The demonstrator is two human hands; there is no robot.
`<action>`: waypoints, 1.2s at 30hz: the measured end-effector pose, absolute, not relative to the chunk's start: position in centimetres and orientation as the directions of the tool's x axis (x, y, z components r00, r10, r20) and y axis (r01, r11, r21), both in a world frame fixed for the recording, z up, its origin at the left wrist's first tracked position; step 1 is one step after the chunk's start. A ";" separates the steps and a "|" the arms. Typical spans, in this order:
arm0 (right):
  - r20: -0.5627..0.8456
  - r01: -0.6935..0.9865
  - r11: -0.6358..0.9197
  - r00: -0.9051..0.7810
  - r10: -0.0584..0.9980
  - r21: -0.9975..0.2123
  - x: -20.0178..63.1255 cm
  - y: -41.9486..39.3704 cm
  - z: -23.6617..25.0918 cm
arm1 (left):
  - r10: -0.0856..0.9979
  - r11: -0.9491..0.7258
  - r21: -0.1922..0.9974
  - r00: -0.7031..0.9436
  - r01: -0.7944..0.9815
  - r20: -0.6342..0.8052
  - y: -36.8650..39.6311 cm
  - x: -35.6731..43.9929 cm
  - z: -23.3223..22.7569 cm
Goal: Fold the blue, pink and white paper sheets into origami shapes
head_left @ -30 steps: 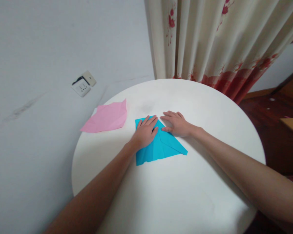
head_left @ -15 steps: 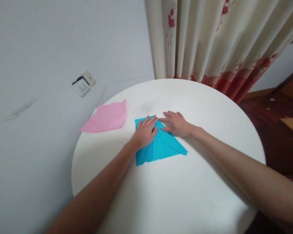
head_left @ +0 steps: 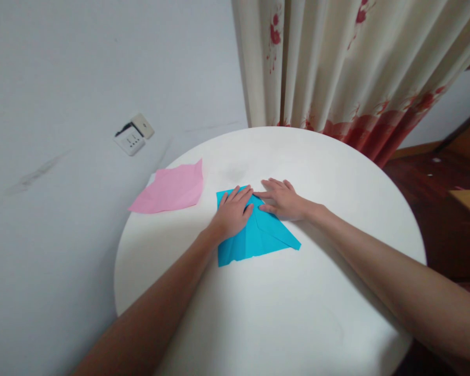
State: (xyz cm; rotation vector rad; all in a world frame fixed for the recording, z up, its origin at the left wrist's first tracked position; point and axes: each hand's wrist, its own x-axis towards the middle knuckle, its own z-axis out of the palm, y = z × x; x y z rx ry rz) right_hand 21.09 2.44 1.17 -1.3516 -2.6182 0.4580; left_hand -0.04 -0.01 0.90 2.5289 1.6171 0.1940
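Note:
A blue paper [head_left: 258,237], partly folded with a diagonal flap, lies in the middle of the round white table [head_left: 282,313]. My left hand [head_left: 233,211] lies flat on the paper's upper left part, fingers stretched out and pressing down. My right hand [head_left: 284,199] rests flat beside it at the paper's upper right edge, its thumb and fingertips touching the fold. The two hands nearly meet at the paper's top corner. Neither hand grips anything.
A pink paper [head_left: 172,189], creased, lies at the table's left edge and hangs slightly over it. A wall socket [head_left: 133,137] sits on the white wall to the left. A flowered curtain [head_left: 337,68] hangs behind the table. Dark wood floor shows at the right.

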 end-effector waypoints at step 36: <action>0.072 0.768 0.522 -0.537 0.841 -0.371 21.0 2.9 1.0 | 0.899 -0.436 0.184 0.435 0.881 0.047 0.1 -0.2 0.7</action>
